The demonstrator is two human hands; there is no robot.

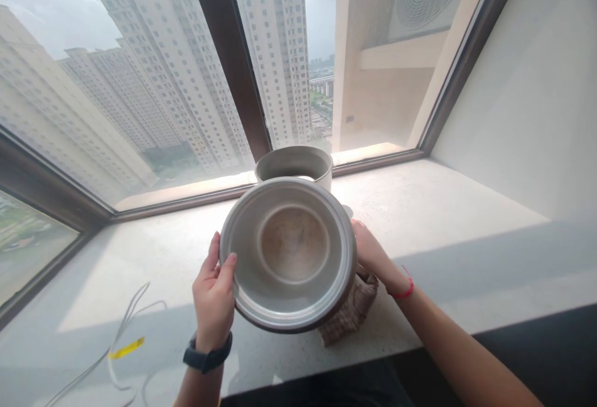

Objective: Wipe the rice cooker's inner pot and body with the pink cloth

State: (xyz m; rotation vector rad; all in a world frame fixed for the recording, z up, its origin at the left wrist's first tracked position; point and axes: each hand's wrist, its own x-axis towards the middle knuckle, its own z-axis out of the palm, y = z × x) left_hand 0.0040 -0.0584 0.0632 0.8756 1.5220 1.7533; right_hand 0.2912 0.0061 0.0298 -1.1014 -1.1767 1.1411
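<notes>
A round grey metal pot [249,257] is tilted toward me, showing its inside and a brownish, stained round bottom. My left hand [214,298], wearing a dark wristband, grips the left rim with the thumb over the edge. My right hand [372,248], with a red string at the wrist, is closed against the right side; its fingertips are mostly hidden behind the pot. A crumpled brown cloth [357,313] is below my right hand, partly covered by the pot. I cannot tell whether the hand touches it.
Behind the tilted pot, a second deep grey pot [321,167] stands on the pale windowsill [420,208] against the window frame [249,77]. A thin cable [122,326] with a yellow tag [127,348] lies at left. A white wall [527,114] rises at right.
</notes>
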